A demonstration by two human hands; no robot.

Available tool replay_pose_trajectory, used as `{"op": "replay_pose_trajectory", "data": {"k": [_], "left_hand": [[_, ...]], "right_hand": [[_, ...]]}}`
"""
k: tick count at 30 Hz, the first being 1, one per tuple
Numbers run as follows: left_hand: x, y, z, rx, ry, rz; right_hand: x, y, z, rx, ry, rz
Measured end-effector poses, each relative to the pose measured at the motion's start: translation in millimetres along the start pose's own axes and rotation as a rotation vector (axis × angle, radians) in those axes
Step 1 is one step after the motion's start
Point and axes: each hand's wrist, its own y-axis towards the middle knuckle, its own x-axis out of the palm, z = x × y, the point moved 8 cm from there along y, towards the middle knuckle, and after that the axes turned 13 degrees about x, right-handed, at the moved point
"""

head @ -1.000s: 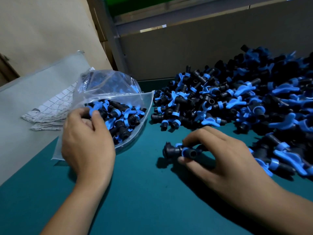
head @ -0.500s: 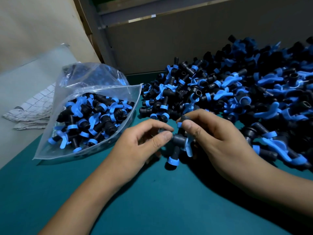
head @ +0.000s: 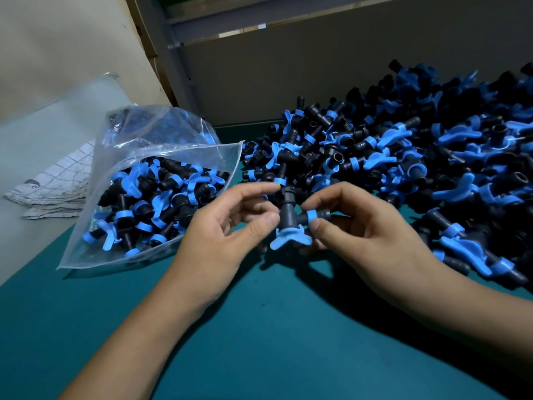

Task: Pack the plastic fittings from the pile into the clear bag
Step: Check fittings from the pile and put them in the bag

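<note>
A black plastic fitting with blue collars and a blue wing (head: 290,219) is held above the green table between both hands. My left hand (head: 222,235) pinches its left side with thumb and fingertips. My right hand (head: 363,226) pinches the blue collar on its right branch. Behind them a large pile of the same black and blue fittings (head: 418,157) covers the right half of the table. The clear bag (head: 161,157) lies at the left with its mouth open toward the pile, partly filled with fittings.
The green table top (head: 288,342) stretches toward me. A folded checked cloth (head: 57,186) lies left of the bag on a pale ledge. A cardboard wall (head: 317,67) closes off the back.
My left hand left the bag and came over to the fitting. My right hand lifted the fitting from the table edge of the pile, and both hands now hold it with its wing turned down.
</note>
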Motion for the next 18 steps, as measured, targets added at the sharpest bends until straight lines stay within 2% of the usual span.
{"op": "replay_pose_trajectory", "data": {"k": [2,5,9,12,18], "left_hand": [[4,-3,-10,-0.102,-0.031,-0.021],[7,-7,-21,-0.185,-0.098,-0.013],[-4,-4,-20,-0.183,-0.211,0.085],[-14,-4,-24,-0.203,-0.206,0.168],[-14,-6,-26,-0.258,-0.230,0.183]], "right_hand": [[-2,0,1,0.033,0.101,-0.003],[4,0,0,0.027,0.058,-0.026],[-3,2,2,0.015,0.057,0.050],[-9,4,4,0.017,0.069,0.085],[-5,5,12,0.108,0.097,0.057]]}}
